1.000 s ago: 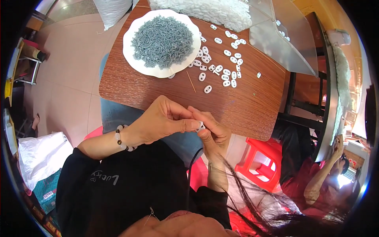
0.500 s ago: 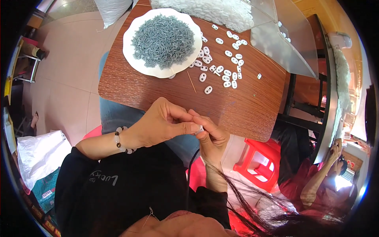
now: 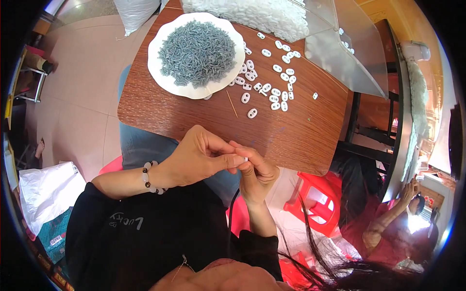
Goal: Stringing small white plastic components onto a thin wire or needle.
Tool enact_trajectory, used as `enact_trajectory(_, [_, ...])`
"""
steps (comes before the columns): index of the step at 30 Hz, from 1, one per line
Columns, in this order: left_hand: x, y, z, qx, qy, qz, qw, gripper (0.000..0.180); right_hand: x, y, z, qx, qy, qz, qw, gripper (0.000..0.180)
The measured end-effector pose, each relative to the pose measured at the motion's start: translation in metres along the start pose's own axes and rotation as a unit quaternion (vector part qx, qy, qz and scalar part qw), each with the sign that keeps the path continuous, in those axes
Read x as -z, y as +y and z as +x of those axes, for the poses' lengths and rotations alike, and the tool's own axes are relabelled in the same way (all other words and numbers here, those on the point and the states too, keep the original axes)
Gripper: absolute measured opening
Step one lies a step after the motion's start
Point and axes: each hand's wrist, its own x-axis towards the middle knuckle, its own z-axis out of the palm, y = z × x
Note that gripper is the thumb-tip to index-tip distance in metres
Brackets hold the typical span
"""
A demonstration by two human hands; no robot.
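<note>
Left hand and right hand: fingertips pinched together on one small white plastic piece, held close for fine fitting. White plate of grey screws within reach on brown wooden table.

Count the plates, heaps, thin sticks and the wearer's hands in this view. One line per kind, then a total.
Plates: 1, the white plate.
Heaps: 2, grey parts and white pieces.
Thin sticks: 1, the stick.
Hands: 2, left hand and right hand, pinching a small white piece.
Total: 6.
</note>
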Motion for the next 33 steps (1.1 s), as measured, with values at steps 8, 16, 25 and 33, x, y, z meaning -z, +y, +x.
enact_trajectory(8, [-0.006, 0.005, 0.010, -0.012, 0.023, -0.068, 0.997, 0.020, 0.011, 0.003, 0.016, -0.023, -0.061, 0.110, 0.992, 0.044])
enact_trajectory(16, [-0.007, 0.006, 0.012, 0.009, 0.035, -0.037, 0.999, 0.024, 0.014, 0.009, 0.021, -0.055, -0.080, 0.201, 0.975, 0.059])
enact_trajectory(25, [-0.014, 0.010, 0.006, 0.007, 0.041, -0.035, 0.998, 0.025, 0.020, 0.005, 0.020, -0.041, -0.114, 0.209, 0.970, 0.056])
enact_trajectory(33, [-0.013, 0.004, 0.004, -0.002, 0.034, -0.059, 0.998, 0.022, 0.019, 0.006, 0.018, -0.029, -0.111, 0.196, 0.974, 0.048])
